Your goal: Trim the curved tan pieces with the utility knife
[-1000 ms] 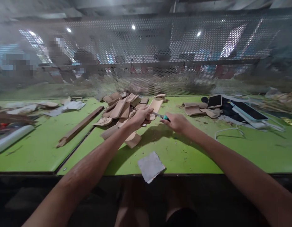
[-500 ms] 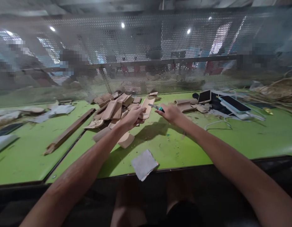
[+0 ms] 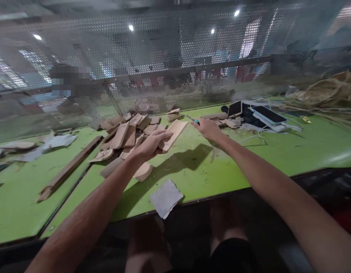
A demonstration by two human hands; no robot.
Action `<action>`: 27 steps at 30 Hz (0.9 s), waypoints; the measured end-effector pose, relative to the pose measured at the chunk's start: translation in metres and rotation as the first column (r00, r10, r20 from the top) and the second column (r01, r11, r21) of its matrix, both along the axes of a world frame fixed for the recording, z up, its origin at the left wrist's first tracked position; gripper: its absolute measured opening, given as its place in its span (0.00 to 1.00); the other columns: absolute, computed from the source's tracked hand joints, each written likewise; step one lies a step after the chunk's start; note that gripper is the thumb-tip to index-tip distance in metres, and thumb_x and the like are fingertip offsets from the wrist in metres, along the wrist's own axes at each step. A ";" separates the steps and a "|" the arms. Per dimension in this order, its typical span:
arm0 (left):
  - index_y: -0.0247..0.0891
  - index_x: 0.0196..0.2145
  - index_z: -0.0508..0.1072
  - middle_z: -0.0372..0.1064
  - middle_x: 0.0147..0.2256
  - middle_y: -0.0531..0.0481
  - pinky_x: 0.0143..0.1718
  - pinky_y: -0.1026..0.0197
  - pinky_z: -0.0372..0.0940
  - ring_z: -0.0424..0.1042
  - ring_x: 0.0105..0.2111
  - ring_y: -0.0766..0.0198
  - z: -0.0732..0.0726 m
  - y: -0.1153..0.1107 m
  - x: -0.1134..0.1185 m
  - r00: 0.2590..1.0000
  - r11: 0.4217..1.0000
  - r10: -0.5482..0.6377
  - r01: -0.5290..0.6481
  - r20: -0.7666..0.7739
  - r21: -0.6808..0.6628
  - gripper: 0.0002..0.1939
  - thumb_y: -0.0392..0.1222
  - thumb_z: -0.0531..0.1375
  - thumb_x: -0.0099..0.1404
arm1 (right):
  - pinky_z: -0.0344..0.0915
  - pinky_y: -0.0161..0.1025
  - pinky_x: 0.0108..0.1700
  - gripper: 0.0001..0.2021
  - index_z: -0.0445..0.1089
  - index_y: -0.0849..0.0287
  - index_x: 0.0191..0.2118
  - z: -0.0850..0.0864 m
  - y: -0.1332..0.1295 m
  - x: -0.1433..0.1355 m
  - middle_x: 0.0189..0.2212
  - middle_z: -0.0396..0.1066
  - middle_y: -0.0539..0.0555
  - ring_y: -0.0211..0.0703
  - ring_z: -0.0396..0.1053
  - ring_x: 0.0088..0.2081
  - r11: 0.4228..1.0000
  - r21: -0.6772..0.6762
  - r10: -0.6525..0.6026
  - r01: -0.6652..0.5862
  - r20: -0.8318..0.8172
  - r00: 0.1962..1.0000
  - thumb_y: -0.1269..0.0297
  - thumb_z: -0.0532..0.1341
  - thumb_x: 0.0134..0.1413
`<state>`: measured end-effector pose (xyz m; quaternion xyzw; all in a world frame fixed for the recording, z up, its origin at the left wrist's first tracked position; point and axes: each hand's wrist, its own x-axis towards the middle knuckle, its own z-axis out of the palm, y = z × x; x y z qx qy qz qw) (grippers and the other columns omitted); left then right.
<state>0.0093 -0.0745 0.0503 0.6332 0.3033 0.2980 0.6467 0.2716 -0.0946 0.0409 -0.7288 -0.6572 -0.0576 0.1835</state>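
My left hand [image 3: 154,145] is closed round the lower end of a pale, slightly curved wooden piece [image 3: 175,133], held tilted above the green table. In my right hand [image 3: 209,129] is a utility knife [image 3: 195,121] with a teal handle, gripped in closed fingers. Its thin blade points left, apart from the wood and just beyond its upper end. Beside my left hand lies a heap of similar wooden pieces [image 3: 127,134]. A thick pale block [image 3: 143,171] rests under my left forearm.
A long wooden bar [image 3: 70,168] lies left on the green table [image 3: 234,167]. A grey sandpaper-like sheet [image 3: 166,198] overhangs the front edge. Two phones, one blue-cased [image 3: 268,114], lie right with a white cable [image 3: 253,137]. Perforated metal mesh [image 3: 152,68] stands behind.
The knife blade has moved off the wooden piece, and my right hand has drawn away to the right. My left hand still holds the wood. The whole view has shifted slightly.
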 end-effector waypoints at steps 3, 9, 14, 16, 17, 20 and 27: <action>0.39 0.29 0.60 0.48 0.18 0.62 0.13 0.73 0.49 0.48 0.13 0.77 -0.001 0.004 -0.001 0.998 1.000 0.012 -0.011 0.060 -0.028 0.16 0.45 0.66 0.58 | 0.50 0.39 0.30 0.38 0.69 0.62 0.39 0.004 -0.003 -0.009 0.28 0.70 0.60 0.45 0.62 0.27 0.991 0.097 0.092 -0.089 -0.031 0.995 0.34 0.35 0.64; 0.39 0.27 0.57 0.46 0.16 0.63 0.13 0.72 0.46 0.46 0.11 0.77 0.001 0.018 -0.005 0.981 0.992 0.123 -0.116 0.151 -0.054 0.16 0.42 0.63 0.61 | 0.49 0.38 0.28 0.38 0.69 0.61 0.38 0.005 -0.016 -0.053 0.24 0.68 0.56 0.41 0.59 0.24 0.898 0.046 0.437 -0.437 0.010 0.899 0.31 0.37 0.62; 0.40 0.25 0.54 0.46 0.15 0.63 0.13 0.71 0.47 0.49 0.11 0.76 -0.001 0.019 -0.003 0.974 0.990 0.136 -0.130 0.183 -0.047 0.17 0.42 0.62 0.63 | 0.47 0.39 0.28 0.33 0.70 0.61 0.41 -0.002 -0.023 -0.071 0.27 0.71 0.58 0.43 0.62 0.26 0.895 -0.020 0.445 -0.445 0.100 0.890 0.36 0.41 0.65; 0.40 0.25 0.53 0.46 0.15 0.63 0.13 0.71 0.46 0.48 0.11 0.76 -0.001 0.017 -0.003 0.972 0.994 0.107 -0.100 0.208 -0.044 0.18 0.42 0.61 0.63 | 0.46 0.38 0.28 0.33 0.70 0.61 0.41 -0.003 -0.023 -0.072 0.28 0.72 0.59 0.43 0.62 0.26 0.899 -0.008 0.435 -0.438 0.121 0.892 0.37 0.40 0.66; 0.40 0.25 0.53 0.46 0.15 0.63 0.13 0.71 0.46 0.48 0.11 0.76 0.000 0.016 -0.003 0.971 0.995 0.097 -0.089 0.219 -0.046 0.18 0.41 0.61 0.63 | 0.46 0.38 0.28 0.33 0.70 0.61 0.41 -0.003 -0.024 -0.071 0.28 0.72 0.59 0.43 0.62 0.26 0.903 0.005 0.425 -0.430 0.136 0.895 0.37 0.40 0.66; 0.41 0.24 0.53 0.45 0.15 0.62 0.13 0.71 0.44 0.50 0.12 0.74 0.003 0.012 -0.004 0.972 0.997 0.058 -0.047 0.227 -0.054 0.17 0.40 0.59 0.64 | 0.44 0.39 0.27 0.35 0.70 0.62 0.42 -0.002 -0.025 -0.069 0.28 0.72 0.60 0.43 0.62 0.25 0.915 0.047 0.385 -0.400 0.185 0.904 0.37 0.38 0.66; 0.39 0.23 0.57 0.48 0.14 0.60 0.13 0.70 0.45 0.48 0.11 0.75 0.005 0.010 -0.003 0.970 0.999 0.010 -0.003 0.242 -0.032 0.15 0.38 0.56 0.66 | 0.43 0.39 0.27 0.37 0.70 0.64 0.45 0.003 -0.029 -0.071 0.31 0.74 0.62 0.45 0.64 0.27 0.932 0.086 0.320 -0.352 0.260 0.911 0.36 0.37 0.66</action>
